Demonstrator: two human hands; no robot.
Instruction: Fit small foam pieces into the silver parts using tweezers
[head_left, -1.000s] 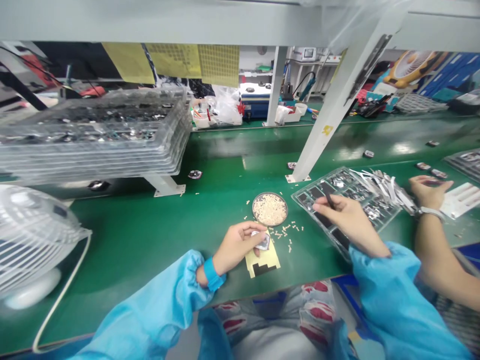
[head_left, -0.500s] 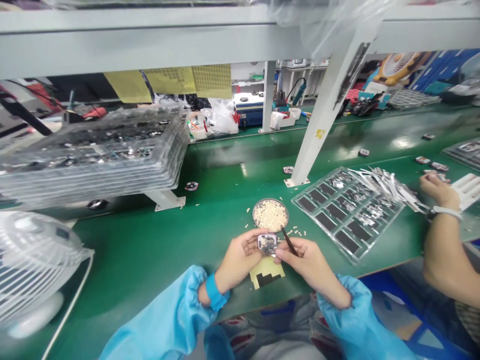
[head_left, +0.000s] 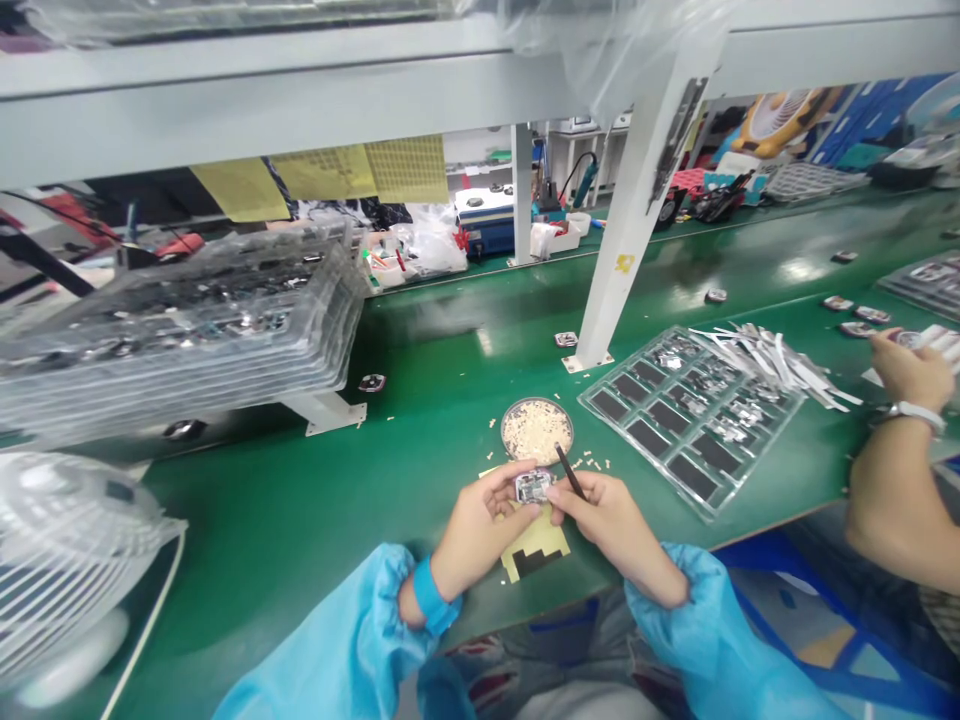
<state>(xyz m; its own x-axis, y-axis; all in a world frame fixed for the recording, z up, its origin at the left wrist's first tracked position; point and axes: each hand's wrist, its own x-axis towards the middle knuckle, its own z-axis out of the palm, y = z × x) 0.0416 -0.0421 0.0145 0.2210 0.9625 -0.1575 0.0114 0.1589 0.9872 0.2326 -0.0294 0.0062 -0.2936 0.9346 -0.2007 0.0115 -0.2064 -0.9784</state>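
My left hand (head_left: 491, 510) grips a small rounded-square electronic device (head_left: 534, 487) by its left side, its inner parts facing up. Between the fingers of my right hand (head_left: 600, 510) sits a dark, thin tool (head_left: 570, 470), perhaps tweezers, pointing up and away from me. The right thumb and fingertips also touch the device's right edge. Just beyond the hands stands a round dish (head_left: 504, 440) full of small cream-coloured pieces, with several more scattered around it. Under the hands lies a yellow sheet (head_left: 556, 540) with a dark stepped patch.
A clear tray (head_left: 701, 500) of dark rectangles and metal parts lies to the right, with white strips (head_left: 787, 370) on it. Trays (head_left: 300, 340) are stacked at left, near a white fan (head_left: 75, 560). A shelf post (head_left: 615, 250) rises ahead. A co-worker's hand (head_left: 911, 375) is at far right.
The view has shifted slightly. The device in my left hand is tilted differently, and my right fingertips rest on its edge. The co-worker's hand has moved right, leaving a device on the bench.
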